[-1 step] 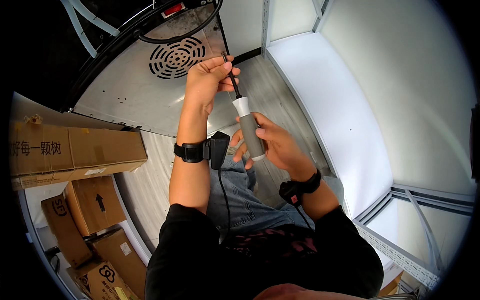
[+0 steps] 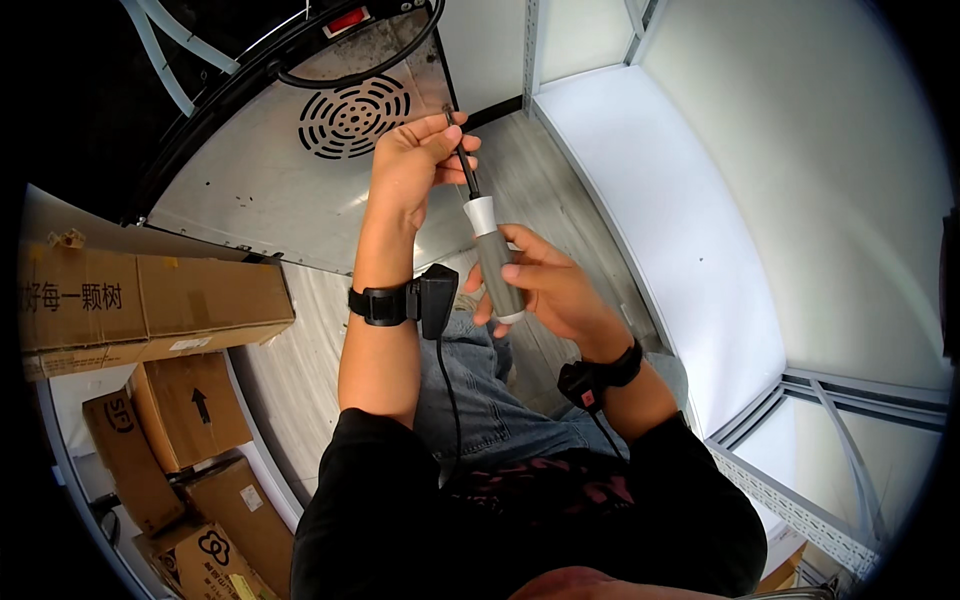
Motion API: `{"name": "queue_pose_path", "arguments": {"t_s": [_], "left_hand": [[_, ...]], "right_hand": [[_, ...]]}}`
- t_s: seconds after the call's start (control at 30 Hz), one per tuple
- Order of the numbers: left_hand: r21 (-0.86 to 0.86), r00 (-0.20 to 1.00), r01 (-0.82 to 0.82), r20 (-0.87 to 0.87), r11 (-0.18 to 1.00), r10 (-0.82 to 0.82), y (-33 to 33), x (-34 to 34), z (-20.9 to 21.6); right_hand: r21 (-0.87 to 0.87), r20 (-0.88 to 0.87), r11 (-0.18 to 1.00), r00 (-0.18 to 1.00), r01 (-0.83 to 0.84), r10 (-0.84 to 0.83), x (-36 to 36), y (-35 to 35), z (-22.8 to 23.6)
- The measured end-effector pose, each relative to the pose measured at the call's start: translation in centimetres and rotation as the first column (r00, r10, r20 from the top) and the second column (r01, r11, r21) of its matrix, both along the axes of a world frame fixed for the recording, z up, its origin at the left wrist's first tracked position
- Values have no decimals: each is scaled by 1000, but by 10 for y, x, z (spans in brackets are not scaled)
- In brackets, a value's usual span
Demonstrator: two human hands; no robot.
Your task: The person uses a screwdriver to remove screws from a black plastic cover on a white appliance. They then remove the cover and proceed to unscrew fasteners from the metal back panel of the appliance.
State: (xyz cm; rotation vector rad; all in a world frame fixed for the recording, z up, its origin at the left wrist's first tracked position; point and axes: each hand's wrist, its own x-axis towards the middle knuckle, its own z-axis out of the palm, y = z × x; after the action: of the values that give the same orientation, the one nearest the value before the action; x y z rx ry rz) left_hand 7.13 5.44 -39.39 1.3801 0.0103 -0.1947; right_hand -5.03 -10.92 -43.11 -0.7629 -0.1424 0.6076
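Note:
A screwdriver [image 2: 499, 265] with a grey grip, a white collar and a dark shaft slants across the middle of the view. Its tip meets the right edge of a metal panel [image 2: 265, 190], near the top corner; the screw itself is too small to make out. My left hand [image 2: 420, 160] pinches the shaft close to the tip between thumb and fingers. Around the grey handle, my right hand [image 2: 550, 285] closes with the thumb on top and fingertips showing on the far side. Slotted vent holes [image 2: 355, 117] lie left of my left hand.
Cardboard boxes [image 2: 200, 300] are stacked on a rack at the left. A white shelf [image 2: 660, 220] with a metal frame runs along the right. Above the panel are a black cable [image 2: 360, 80], a red switch [image 2: 346, 21] and pale tubes [image 2: 165, 55]. Wristbands with wires circle both wrists.
The fingers of my right hand have shifted around the handle, and the handle's end has swung slightly left. My left hand stays in place on the shaft.

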Motion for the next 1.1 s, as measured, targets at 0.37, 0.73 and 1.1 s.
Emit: {"name": "queue_pose_path", "arguments": {"t_s": [0.37,0.73,1.1], "left_hand": [[198,999,-10,35,980,3,-1,1,1],[164,1000,-18,12,986,16,-2,-1,3],[134,999,-23,27,991,20,-1,2,0]], "right_hand": [[-641,225,765,969,71,98,10,15,-17],[-433,221,896,975,99,-1,9,9,-20],[-27,-30,994,994,-101,100,8,1,-14]]}}
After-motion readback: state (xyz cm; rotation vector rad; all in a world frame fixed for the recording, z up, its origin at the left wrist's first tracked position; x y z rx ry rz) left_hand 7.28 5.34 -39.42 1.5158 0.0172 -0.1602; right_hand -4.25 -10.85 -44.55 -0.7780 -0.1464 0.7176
